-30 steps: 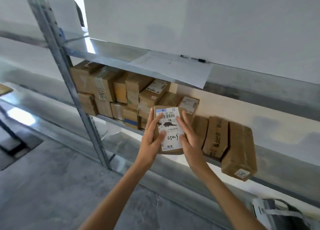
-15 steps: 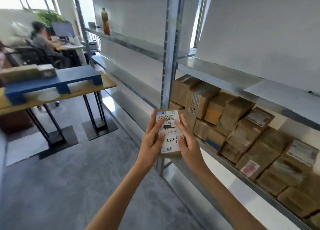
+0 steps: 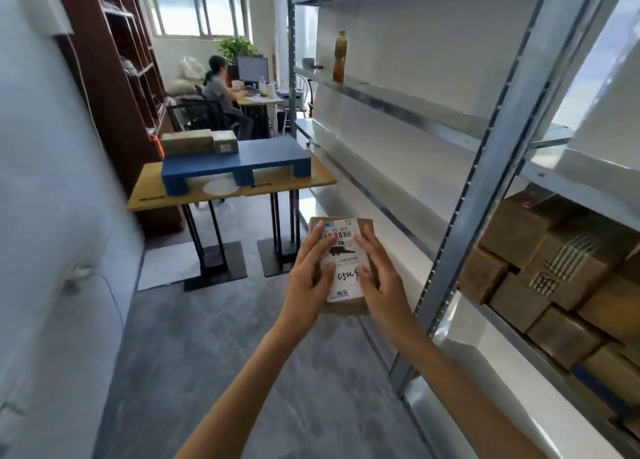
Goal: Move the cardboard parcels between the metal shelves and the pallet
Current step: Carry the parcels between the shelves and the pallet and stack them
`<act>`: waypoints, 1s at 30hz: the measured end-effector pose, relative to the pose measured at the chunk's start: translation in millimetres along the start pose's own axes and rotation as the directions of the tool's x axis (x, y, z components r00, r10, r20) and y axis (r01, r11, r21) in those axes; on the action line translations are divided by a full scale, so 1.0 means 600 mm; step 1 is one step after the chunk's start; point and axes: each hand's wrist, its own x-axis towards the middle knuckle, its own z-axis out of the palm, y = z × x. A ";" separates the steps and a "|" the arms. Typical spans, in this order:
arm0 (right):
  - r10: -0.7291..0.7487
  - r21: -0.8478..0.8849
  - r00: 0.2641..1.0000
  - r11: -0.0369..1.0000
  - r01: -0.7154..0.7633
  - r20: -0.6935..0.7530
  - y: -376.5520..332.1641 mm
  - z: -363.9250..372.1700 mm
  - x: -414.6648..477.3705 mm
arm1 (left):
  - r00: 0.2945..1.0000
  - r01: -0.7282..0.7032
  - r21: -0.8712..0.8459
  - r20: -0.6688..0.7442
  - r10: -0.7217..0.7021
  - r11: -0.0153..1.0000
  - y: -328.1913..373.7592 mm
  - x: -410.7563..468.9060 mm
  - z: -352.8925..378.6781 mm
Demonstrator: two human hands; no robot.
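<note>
I hold a small cardboard parcel [image 3: 343, 307] with a white shipping label in front of me, above the floor. My left hand [image 3: 310, 282] grips its left side and my right hand [image 3: 379, 278] grips its right side. A blue pallet [image 3: 239, 162] lies on a wooden table [image 3: 145, 199] ahead on the left, with two parcels [image 3: 199, 141] at its far left end. On my right, the metal shelves [image 3: 498, 154] carry several stacked cardboard parcels [image 3: 554, 268] on a lower level.
A person sits at a desk with a monitor [image 3: 221, 98] at the far end of the aisle. A bottle [image 3: 340, 57] stands on an upper shelf. A dark bookcase [image 3: 114, 78] lines the left wall. Grey floor [image 3: 207, 337] stretches between me and the table.
The view has swung left, from the shelf of parcels to the aisle and the pallet table. Both hands have kept the labelled parcel, carried away from the shelf.
</note>
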 end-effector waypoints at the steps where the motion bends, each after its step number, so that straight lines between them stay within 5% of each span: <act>1: -0.009 0.009 1.000 1.000 0.009 0.012 0.006 0.010 0.018 | 1.000 0.005 -0.003 -0.016 -0.005 1.000 -0.006 0.011 -0.008; 8: 0.021 0.116 0.997 0.993 -0.031 0.080 0.077 0.089 0.155 | 0.992 0.073 0.080 -0.111 -0.064 0.994 -0.090 0.126 -0.053; 23: -0.015 -0.031 0.984 0.999 0.020 0.177 0.236 0.220 0.515 | 0.966 0.168 0.202 -0.230 -0.120 0.965 -0.292 0.447 -0.137; 30: 0.010 0.030 0.975 0.999 -0.017 0.222 0.278 0.322 0.657 | 0.943 0.209 0.211 -0.303 -0.140 0.955 -0.384 0.571 -0.206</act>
